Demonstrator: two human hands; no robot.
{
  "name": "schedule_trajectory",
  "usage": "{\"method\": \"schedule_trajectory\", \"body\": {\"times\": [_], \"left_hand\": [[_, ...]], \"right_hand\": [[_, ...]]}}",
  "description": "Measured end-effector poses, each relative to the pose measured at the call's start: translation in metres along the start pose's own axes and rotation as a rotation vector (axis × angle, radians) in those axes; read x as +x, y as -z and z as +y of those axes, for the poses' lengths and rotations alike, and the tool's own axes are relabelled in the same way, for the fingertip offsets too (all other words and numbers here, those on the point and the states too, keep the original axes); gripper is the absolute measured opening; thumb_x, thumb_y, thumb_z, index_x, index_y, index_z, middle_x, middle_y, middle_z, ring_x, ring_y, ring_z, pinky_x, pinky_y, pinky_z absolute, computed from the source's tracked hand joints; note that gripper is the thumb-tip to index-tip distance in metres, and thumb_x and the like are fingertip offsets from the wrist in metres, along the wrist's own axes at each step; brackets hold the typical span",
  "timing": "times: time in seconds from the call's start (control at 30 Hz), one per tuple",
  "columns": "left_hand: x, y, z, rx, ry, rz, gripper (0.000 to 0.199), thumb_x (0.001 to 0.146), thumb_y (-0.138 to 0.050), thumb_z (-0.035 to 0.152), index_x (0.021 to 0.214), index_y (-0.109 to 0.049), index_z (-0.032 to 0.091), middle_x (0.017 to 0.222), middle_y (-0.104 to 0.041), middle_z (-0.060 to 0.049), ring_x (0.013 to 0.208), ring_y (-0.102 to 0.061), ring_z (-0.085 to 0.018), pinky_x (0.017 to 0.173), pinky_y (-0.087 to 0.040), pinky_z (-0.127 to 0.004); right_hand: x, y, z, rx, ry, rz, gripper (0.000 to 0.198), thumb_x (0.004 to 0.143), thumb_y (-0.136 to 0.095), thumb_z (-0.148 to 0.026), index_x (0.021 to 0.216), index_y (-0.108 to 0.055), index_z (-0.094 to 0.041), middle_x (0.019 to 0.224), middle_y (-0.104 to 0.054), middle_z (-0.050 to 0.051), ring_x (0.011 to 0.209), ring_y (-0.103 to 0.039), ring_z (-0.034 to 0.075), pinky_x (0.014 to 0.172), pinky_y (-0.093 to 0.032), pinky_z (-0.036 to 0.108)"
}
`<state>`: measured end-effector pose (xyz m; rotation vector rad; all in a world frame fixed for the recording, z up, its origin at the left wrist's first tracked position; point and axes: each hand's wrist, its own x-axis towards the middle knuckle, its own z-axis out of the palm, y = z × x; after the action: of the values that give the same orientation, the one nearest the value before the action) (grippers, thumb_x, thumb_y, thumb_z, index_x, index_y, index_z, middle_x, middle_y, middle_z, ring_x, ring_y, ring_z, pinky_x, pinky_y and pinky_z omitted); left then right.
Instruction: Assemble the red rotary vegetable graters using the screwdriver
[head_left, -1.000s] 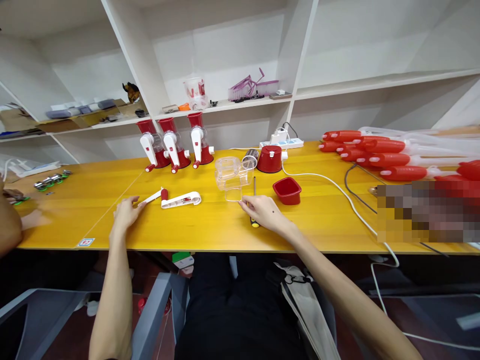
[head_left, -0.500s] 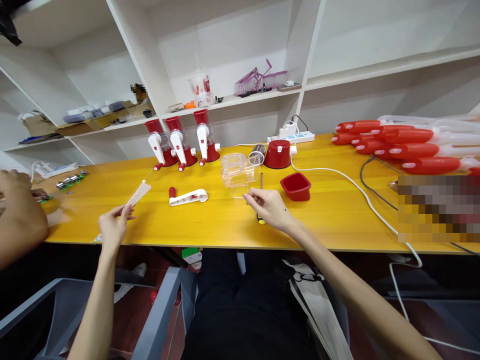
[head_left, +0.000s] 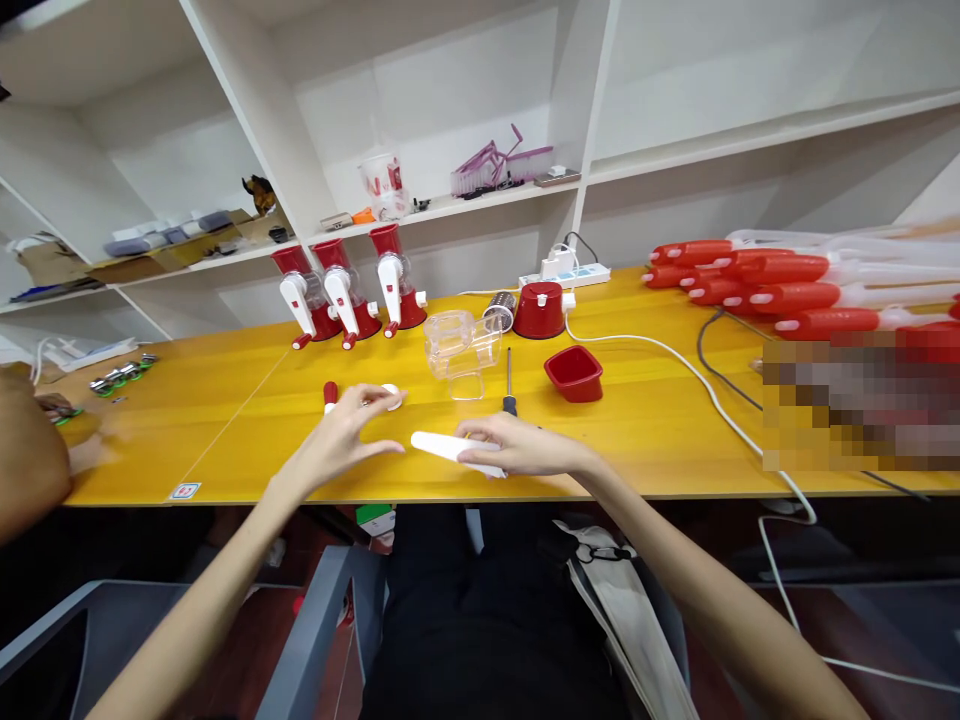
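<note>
My right hand (head_left: pixel 517 447) pinches a long white plastic strip (head_left: pixel 435 443), with its rounded end pointing left, low over the table's front edge. My left hand (head_left: pixel 337 435) is open, thumb and fingers apart, just left of the strip and not touching it. Partly hidden behind the left hand lies a white crank handle with a red knob (head_left: pixel 330 392). Beyond the hands stands a clear plastic grater body (head_left: pixel 450 350). A screwdriver (head_left: pixel 510 380) lies behind my right hand, its grip partly covered. To the right is a red hopper (head_left: pixel 574 376).
Three assembled red-and-white rotary graters (head_left: pixel 390 285) stand at the back. A red base (head_left: pixel 538 312) and metal drum (head_left: pixel 501 310) sit near a power strip (head_left: pixel 592 277). Red-handled items (head_left: pixel 795 270) are piled right, beside a white cable (head_left: pixel 675 358). Another person's arm (head_left: pixel 30 440) is at left.
The white strip has passed from my left hand at the left to my right hand at the middle. My left hand has moved right and opened. My right hand has come nearer the front edge.
</note>
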<state>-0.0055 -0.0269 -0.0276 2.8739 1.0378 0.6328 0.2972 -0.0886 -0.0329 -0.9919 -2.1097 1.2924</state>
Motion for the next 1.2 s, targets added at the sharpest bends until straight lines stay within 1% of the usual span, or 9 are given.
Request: {"method": "schedule_trajectory", "body": {"times": [0.13,0.27,0.37,0.47,0.57,0.77,0.87,1.1,1.2], "left_hand": [[0.002,-0.005,-0.071,0.159,0.371,-0.175,0.064,0.094,-0.049,0.054,0.140,-0.049,0.009,0.135,-0.057,-0.022,0.124,-0.056,-0.036,0.105,-0.046,-0.051],[-0.004,-0.008,-0.093,0.295,0.378,-0.285,0.039,0.096,-0.039,0.044,0.104,-0.063,0.015,0.110,-0.066,-0.019,0.104,-0.064,-0.034,0.095,-0.048,-0.047],[-0.013,-0.001,-0.072,0.150,0.400,-0.248,0.038,0.096,-0.040,0.051,0.088,-0.057,0.018,0.091,-0.069,-0.014,0.089,-0.066,-0.030,0.089,-0.048,-0.044],[-0.021,0.013,-0.029,-0.337,0.414,-0.162,0.042,0.096,-0.044,0.059,0.091,-0.055,0.018,0.085,-0.069,-0.008,0.080,-0.066,-0.022,0.079,-0.051,-0.034],[-0.015,0.027,0.025,-0.713,0.414,0.059,0.041,0.096,-0.050,0.060,0.098,-0.051,0.019,0.066,-0.057,0.003,0.057,-0.054,-0.013,0.063,-0.048,-0.027],[0.044,0.031,0.110,-0.842,0.289,0.172,0.046,0.096,-0.049,0.061,0.095,-0.059,0.016,0.064,-0.047,0.004,0.052,-0.039,-0.009,0.050,-0.033,-0.022],[0.057,0.019,0.123,-0.925,0.311,0.174,0.065,0.098,-0.030,0.068,0.106,-0.065,0.015,0.065,-0.046,0.001,0.057,-0.040,-0.012,0.051,-0.031,-0.023],[0.035,0.001,0.118,-0.896,0.265,-0.035,0.078,0.099,-0.014,0.068,0.135,-0.061,0.016,0.071,-0.054,-0.002,0.064,-0.041,-0.016,0.058,-0.031,-0.026],[0.032,-0.001,0.118,-0.958,0.190,-0.043,0.078,0.099,-0.015,0.068,0.138,-0.061,0.018,0.095,-0.067,-0.008,0.079,-0.052,-0.020,0.067,-0.039,-0.029]], "right_hand": [[-0.002,0.006,0.000,0.026,0.020,0.166,0.034,0.095,-0.052,-0.049,0.100,-0.054,-0.015,0.073,-0.058,-0.001,0.060,-0.053,0.006,0.056,-0.042,0.018],[-0.003,0.007,0.000,0.026,0.037,0.208,0.037,0.096,-0.048,-0.050,0.112,-0.054,-0.017,0.068,-0.058,-0.002,0.057,-0.058,0.009,0.053,-0.047,0.020],[-0.006,0.010,-0.002,-0.020,0.052,0.278,0.034,0.095,-0.052,-0.044,0.118,-0.057,-0.019,0.072,-0.058,-0.002,0.050,-0.052,0.006,0.049,-0.044,0.018],[-0.014,0.016,-0.008,-0.052,0.070,0.379,0.030,0.094,-0.055,-0.039,0.116,-0.053,-0.018,0.080,-0.060,-0.001,0.052,-0.051,0.003,0.046,-0.042,0.015],[-0.030,0.023,-0.020,-0.016,0.134,0.448,0.027,0.093,-0.058,-0.040,0.106,-0.047,-0.018,0.077,-0.062,-0.002,0.050,-0.050,0.002,0.043,-0.039,0.014],[-0.059,0.033,-0.043,0.182,0.372,0.604,0.024,0.089,-0.068,-0.038,0.096,-0.061,-0.017,0.057,-0.054,-0.005,0.042,-0.050,0.004,0.039,-0.039,0.016],[-0.062,0.031,-0.048,0.182,0.372,0.649,0.022,0.088,-0.069,-0.036,0.098,-0.062,-0.017,0.055,-0.053,-0.006,0.040,-0.048,0.004,0.038,-0.038,0.016],[-0.055,0.008,-0.052,0.099,0.277,0.662,0.027,0.084,-0.073,-0.039,0.095,-0.060,-0.018,0.070,-0.061,-0.003,0.046,-0.052,0.003,0.040,-0.041,0.015],[-0.053,-0.002,-0.054,0.003,0.214,0.635,0.028,0.084,-0.073,-0.042,0.095,-0.063,-0.018,0.070,-0.061,-0.002,0.046,-0.053,0.003,0.040,-0.042,0.015]]}}
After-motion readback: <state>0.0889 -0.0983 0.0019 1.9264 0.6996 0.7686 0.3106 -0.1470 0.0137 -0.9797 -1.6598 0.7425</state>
